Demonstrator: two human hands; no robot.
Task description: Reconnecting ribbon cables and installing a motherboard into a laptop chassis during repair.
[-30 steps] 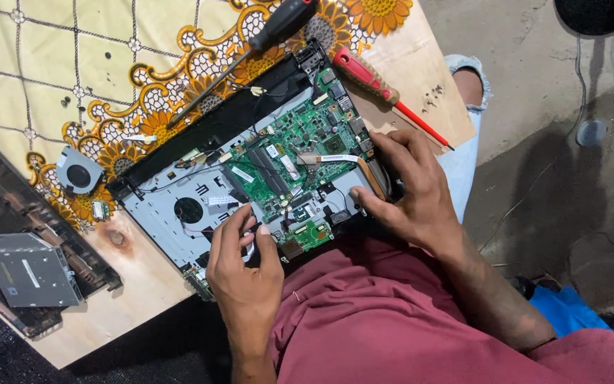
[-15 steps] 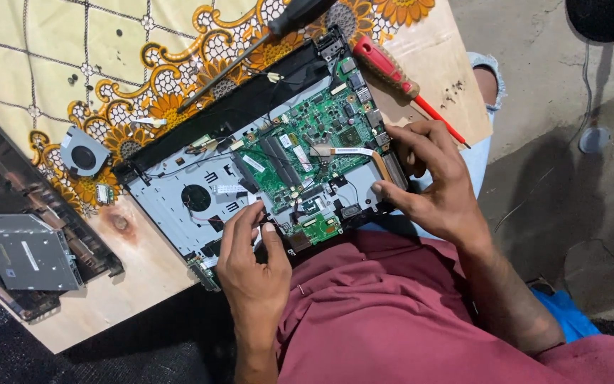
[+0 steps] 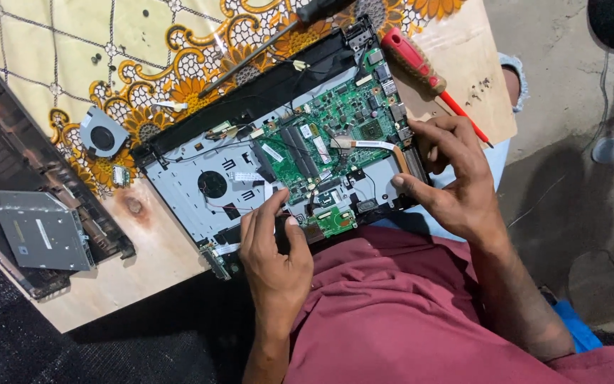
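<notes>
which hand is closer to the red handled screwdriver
Right. The right hand lies just below the red-handled screwdriver; the left hand is far off at the laptop's near edge.

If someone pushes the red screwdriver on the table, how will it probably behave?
The red screwdriver looks round-handled, so it would probably roll rather than slide. It lies near the bare wooden table edge, so it might fall off. Its thin shaft looks stiff, unlikely to bend.

My hands work a green circuit board [image 3: 328, 146] in silver casing [image 3: 186, 185]; red-handled screwdriver [image 3: 413, 60]; yellow, orange-flowered cloth [image 3: 72, 50].
</notes>
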